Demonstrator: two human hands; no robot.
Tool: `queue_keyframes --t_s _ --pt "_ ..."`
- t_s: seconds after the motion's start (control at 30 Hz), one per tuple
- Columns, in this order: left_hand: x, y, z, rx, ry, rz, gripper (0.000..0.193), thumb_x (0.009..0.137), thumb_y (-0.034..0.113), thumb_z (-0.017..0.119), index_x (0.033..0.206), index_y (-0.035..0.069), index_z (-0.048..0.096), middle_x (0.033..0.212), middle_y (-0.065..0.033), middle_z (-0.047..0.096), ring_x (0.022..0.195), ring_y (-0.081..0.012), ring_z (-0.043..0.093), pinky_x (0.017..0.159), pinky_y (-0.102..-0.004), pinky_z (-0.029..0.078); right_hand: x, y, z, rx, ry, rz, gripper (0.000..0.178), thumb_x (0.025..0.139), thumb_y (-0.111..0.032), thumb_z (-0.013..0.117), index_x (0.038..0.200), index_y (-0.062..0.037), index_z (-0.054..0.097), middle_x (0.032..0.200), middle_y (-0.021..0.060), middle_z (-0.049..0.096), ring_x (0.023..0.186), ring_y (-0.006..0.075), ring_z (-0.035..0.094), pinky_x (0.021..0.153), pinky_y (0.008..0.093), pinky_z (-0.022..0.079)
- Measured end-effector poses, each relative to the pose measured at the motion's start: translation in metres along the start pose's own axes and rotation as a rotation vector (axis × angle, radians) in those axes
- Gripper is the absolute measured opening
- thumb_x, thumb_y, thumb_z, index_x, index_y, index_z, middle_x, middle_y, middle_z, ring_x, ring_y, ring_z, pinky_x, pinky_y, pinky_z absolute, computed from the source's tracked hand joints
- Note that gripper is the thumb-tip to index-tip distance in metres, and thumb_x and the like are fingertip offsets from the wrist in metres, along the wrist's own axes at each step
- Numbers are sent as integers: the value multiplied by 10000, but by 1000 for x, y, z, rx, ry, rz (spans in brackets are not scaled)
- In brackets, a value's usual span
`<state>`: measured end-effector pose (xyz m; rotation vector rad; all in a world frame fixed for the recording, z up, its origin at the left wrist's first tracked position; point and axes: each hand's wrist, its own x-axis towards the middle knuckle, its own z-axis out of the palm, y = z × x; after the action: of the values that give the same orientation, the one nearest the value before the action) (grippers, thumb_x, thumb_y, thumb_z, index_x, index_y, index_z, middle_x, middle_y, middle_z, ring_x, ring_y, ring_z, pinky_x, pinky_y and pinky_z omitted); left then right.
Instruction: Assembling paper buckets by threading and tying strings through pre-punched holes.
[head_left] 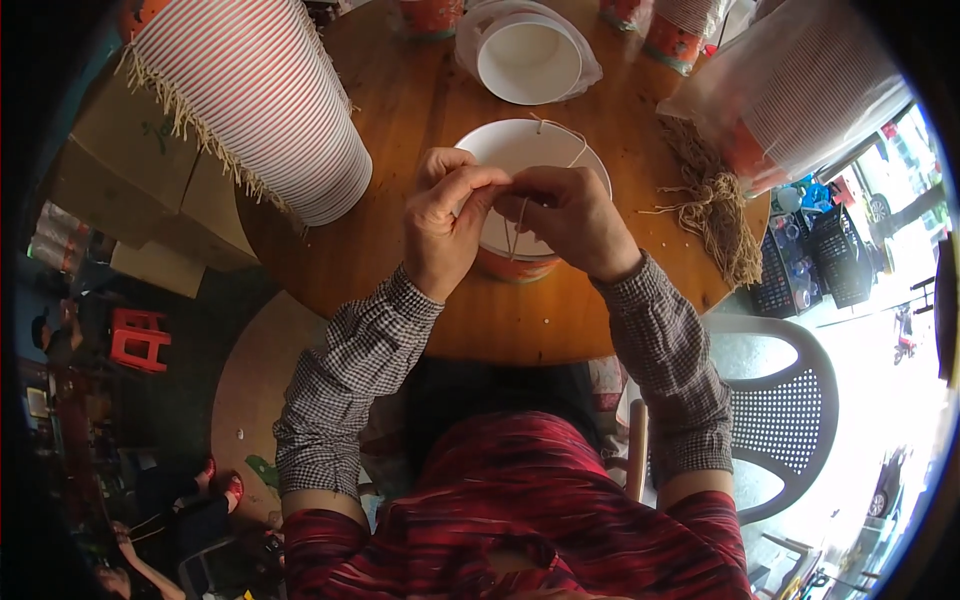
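Note:
A round paper bucket (500, 146), white inside and orange outside, stands in front of me on the wooden table. Thin tan cord (570, 133) runs from a hole in its far rim across the opening, and part of it hangs down below my fingers. Above the bucket's mouth, my left hand (443, 225) is closed, thumb and forefinger pinched on the cord. My right hand (585, 218) meets it fingertip to fingertip, also pinching the cord. The fingers cover the exact spot where the cord is gripped, along with part of the near rim.
A tall leaning stack of nested buckets (265, 100) with cord fringes is at left. To the right lie a bundle of loose cords (712, 205) and a bagged bucket stack (810, 90). A white bucket (530, 62) in plastic stands behind. A grey chair (815, 400) is beside me.

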<state>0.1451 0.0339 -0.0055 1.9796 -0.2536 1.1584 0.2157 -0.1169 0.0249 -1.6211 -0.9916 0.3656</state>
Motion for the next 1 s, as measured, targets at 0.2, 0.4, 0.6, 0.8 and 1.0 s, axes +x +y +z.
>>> queue_keyframes --t_s 0.2,0.4,0.6,0.8,1.0 --pt "0 8 -1 -181 40 -141 184 844 -11 637 1021 23 603 933 -44 572 889 -150 596 760 -249 493 1 -3 2 54 98 27 119 838 -50 638 914 38 664 743 53 658 661 87 594 626 240 496" --pt "-8 23 -4 -311 -151 -410 217 901 40 574 1095 -12 493 937 -107 661 891 -138 640 786 -257 499 5 3 3 180 273 1 114 851 -67 657 914 28 658 759 30 658 676 59 594 603 217 501" --pt "0 31 -11 -346 -275 -541 235 892 11 564 1108 -26 479 862 -108 668 836 -134 648 768 -259 500 3 6 3 221 329 -50 121 862 -96 661 925 7 672 767 12 658 674 46 587 578 206 495" --pt "1 28 -13 -380 -291 -515 226 896 24 565 1101 -33 489 862 -97 666 832 -128 646 768 -262 502 2 5 5 301 353 -45 121 870 -126 664 907 -12 683 746 0 650 661 39 577 574 200 485" --pt "2 28 -18 -386 -310 -531 203 886 33 587 1073 -41 559 870 -88 672 836 -124 646 746 -256 509 1 5 8 288 379 -78 108 864 -117 674 864 -10 676 726 -3 649 658 38 573 578 199 475"
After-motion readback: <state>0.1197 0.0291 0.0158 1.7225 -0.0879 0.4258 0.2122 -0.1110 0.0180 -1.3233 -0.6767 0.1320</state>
